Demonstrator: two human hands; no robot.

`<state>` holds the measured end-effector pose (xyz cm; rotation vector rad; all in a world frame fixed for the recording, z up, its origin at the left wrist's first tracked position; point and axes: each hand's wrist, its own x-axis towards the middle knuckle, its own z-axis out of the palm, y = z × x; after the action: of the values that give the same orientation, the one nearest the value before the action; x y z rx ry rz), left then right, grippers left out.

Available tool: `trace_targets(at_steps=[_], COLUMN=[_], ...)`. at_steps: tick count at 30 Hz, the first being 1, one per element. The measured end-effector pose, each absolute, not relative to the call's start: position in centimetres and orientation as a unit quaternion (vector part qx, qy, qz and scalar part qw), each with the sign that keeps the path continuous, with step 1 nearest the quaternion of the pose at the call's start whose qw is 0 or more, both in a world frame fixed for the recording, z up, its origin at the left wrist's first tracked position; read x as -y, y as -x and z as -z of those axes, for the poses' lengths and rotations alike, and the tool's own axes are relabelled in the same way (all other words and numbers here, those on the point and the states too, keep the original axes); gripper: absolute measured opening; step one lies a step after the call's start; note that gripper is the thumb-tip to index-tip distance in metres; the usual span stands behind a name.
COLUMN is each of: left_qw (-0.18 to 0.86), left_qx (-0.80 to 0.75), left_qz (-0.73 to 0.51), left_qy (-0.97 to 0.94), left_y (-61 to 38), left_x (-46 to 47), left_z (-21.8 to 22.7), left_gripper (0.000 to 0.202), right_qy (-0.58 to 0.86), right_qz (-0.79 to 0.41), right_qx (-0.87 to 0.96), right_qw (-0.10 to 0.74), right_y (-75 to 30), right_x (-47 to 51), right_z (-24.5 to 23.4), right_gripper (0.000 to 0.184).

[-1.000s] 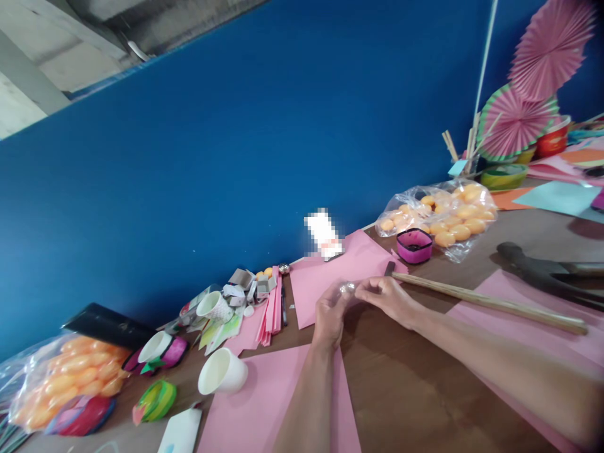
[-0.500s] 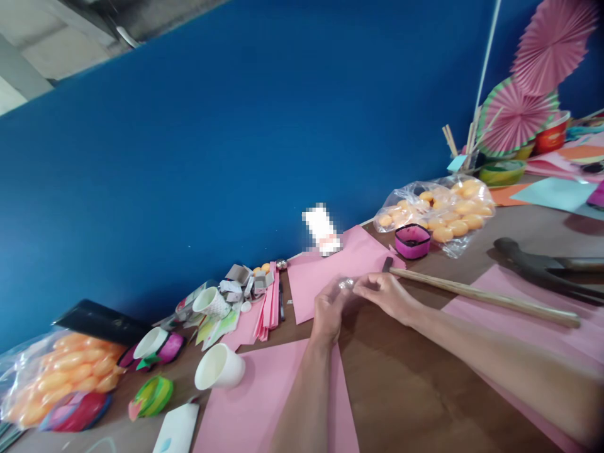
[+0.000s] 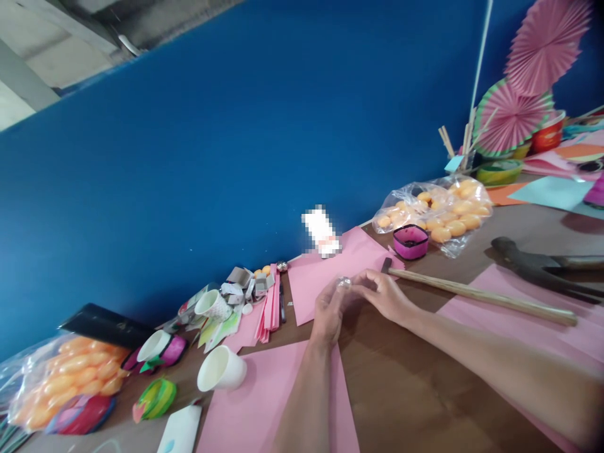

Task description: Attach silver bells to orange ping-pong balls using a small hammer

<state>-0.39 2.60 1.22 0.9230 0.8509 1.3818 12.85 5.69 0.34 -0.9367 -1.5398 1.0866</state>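
Both of my hands meet over the brown table, above the near edge of a pink paper sheet (image 3: 325, 274). My left hand (image 3: 329, 313) pinches a small shiny silver ball (image 3: 344, 283) at its fingertips. My right hand (image 3: 384, 294) has its fingers curled and touches the same ball from the right. A long wooden stick (image 3: 481, 296) lies just behind my right hand, running toward the right.
A white paper cup (image 3: 221, 370) lies on its side at the left, near more cups, folded paper strips (image 3: 268, 308) and tape rolls. Bags of orange balls sit at far left (image 3: 61, 377) and at the back right (image 3: 441, 211). A hammer (image 3: 538, 264) and pink paper fans (image 3: 512, 116) are at the right.
The hands stay together on the small ball, with only slight finger shifts. The view has swayed a little.
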Motion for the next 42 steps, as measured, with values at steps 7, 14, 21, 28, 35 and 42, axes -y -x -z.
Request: trace_targets(at_steps=[7,14,21,28,35,42], left_qw=[0.573,0.586,0.599,0.608,0.606,0.609], left_qx=[-0.388,-0.375,-0.37,-0.367,-0.36,-0.349], left_qz=[-0.589,-0.584,-0.608,-0.621,-0.643,-0.638], left_qy=[-0.419,-0.418,-0.367,-0.331,-0.299,-0.316], left_y=[0.4,0.3,0.8,1.3,1.3,1.4], left_x=[-2.6,-2.5,-2.8,-3.2,-3.5,-3.4], left_z=[-1.2,-1.7,-1.1,-0.1,0.3,0.2], left_gripper=[0.029,0.028,0.027,0.034,0.049,0.043], right_qy=[0.372,0.371,0.564,0.6,0.588,0.539], right_qz=[-0.425,-0.365,0.002,-0.004,0.015,0.108], right_qx=[0.655,0.702,0.812,0.8,0.808,0.817], right_qw=[0.502,0.486,0.148,0.011,0.031,0.175], right_y=[-12.9,-12.7,-16.1,-20.4,-20.5,-17.0], right_x=[-5.6,-5.3,-6.6,-8.2,-8.6,-6.6], right_z=[-0.5,-0.2,-4.7,-6.0,-4.8,-4.2], right_gripper=[0.018,0.014,0.016,0.024,0.035,0.021])
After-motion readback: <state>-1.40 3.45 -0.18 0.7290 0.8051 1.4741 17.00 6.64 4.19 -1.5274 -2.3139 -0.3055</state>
